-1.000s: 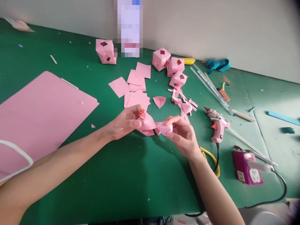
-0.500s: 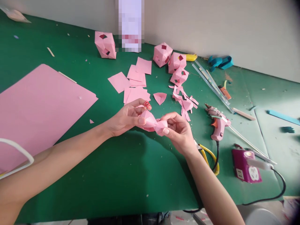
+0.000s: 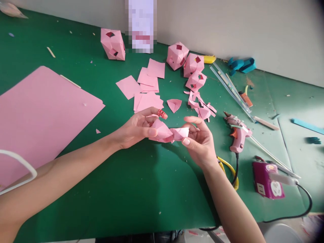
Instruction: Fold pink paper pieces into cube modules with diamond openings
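Both hands hold folded pink paper pieces just above the green table (image 3: 131, 189). My left hand (image 3: 138, 128) pinches a folded pink piece (image 3: 162, 131) between thumb and fingers. My right hand (image 3: 199, 141) pinches a smaller folded pink piece (image 3: 180, 133) that meets the first one tip to tip. Behind the hands lie a loose folded petal (image 3: 174, 104), a stack of pink paper squares (image 3: 148, 91) and pink scraps (image 3: 201, 108).
Pink paper cubes stand at the back: one (image 3: 113, 44) on the left, a cluster (image 3: 188, 64) on the right. A large pink sheet (image 3: 40, 114) lies left. Right of my hands are a pink glue gun (image 3: 238, 135), glue sticks (image 3: 229, 91), a purple socket block (image 3: 268, 179) and yellow-handled scissors (image 3: 229, 170).
My hands and the two pink pieces have stayed together; the right hand's fingers have opened out slightly while still pinching. The view has tilted down a little.
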`<action>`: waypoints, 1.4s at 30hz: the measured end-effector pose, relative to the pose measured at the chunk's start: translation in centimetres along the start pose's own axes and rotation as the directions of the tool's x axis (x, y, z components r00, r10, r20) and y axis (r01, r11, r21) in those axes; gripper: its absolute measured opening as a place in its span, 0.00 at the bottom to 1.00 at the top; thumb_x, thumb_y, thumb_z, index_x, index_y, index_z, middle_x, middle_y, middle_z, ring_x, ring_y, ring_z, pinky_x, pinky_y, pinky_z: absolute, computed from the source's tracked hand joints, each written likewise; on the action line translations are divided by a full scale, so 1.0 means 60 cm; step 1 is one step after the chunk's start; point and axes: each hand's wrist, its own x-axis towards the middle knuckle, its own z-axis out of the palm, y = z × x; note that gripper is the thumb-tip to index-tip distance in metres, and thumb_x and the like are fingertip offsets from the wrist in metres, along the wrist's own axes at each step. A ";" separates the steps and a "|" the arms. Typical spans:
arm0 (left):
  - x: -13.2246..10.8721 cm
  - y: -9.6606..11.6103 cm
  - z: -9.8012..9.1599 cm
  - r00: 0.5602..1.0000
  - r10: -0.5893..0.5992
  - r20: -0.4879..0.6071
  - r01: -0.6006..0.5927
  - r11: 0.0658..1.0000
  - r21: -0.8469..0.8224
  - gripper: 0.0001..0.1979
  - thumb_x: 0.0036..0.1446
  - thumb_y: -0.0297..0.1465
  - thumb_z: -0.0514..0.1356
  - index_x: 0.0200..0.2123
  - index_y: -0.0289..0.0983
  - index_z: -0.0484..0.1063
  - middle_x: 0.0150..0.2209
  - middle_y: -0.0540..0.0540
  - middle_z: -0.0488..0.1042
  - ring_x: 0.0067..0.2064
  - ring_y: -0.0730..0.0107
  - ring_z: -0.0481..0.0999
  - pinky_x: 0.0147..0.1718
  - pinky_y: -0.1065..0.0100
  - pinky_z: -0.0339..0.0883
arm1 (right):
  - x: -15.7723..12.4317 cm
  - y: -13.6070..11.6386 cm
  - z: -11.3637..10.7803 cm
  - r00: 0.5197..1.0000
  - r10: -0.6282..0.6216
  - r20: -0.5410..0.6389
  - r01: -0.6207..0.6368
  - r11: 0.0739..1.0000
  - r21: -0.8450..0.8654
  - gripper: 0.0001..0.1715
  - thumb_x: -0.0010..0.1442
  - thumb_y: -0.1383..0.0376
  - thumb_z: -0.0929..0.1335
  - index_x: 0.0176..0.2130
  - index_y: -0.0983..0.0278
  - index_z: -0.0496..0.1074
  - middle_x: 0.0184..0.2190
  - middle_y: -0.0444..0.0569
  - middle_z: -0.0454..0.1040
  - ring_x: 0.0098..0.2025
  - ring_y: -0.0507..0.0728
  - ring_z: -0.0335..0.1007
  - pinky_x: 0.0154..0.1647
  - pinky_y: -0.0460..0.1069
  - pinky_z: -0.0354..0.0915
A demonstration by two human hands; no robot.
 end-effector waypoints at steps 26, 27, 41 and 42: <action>0.003 0.002 0.001 0.994 -0.028 -0.104 0.023 0.999 -0.044 0.22 0.48 0.31 0.77 0.47 0.42 0.79 0.34 0.52 0.76 0.33 0.74 0.78 0.35 0.71 0.77 | 0.009 -0.009 -0.002 0.980 0.095 -0.175 -0.072 0.989 0.131 0.26 0.51 0.56 0.82 0.49 0.51 0.78 0.36 0.39 0.76 0.35 0.51 0.76 0.44 0.49 0.79; 0.003 0.002 0.001 0.994 -0.035 -0.108 0.030 0.999 -0.042 0.22 0.47 0.31 0.77 0.46 0.42 0.79 0.33 0.52 0.76 0.33 0.73 0.77 0.34 0.72 0.76 | 0.010 -0.009 -0.003 0.980 0.127 -0.155 -0.103 0.983 0.152 0.26 0.51 0.56 0.82 0.49 0.52 0.78 0.36 0.39 0.76 0.36 0.51 0.77 0.47 0.51 0.79; 0.004 -0.001 -0.004 0.991 -0.028 -0.134 0.023 0.999 -0.038 0.22 0.48 0.32 0.77 0.47 0.43 0.79 0.34 0.53 0.74 0.30 0.75 0.75 0.35 0.70 0.76 | 0.006 -0.004 -0.007 0.969 0.220 -0.110 -0.196 0.962 0.192 0.19 0.51 0.49 0.80 0.36 0.56 0.77 0.32 0.44 0.75 0.35 0.56 0.70 0.38 0.52 0.71; 0.004 -0.001 -0.003 0.990 -0.028 -0.135 0.023 0.999 -0.036 0.22 0.48 0.32 0.77 0.47 0.42 0.79 0.32 0.53 0.73 0.29 0.76 0.73 0.34 0.71 0.75 | 0.006 -0.004 -0.007 0.972 0.213 -0.103 -0.193 0.965 0.179 0.19 0.52 0.50 0.80 0.39 0.54 0.78 0.32 0.43 0.74 0.35 0.55 0.69 0.36 0.52 0.70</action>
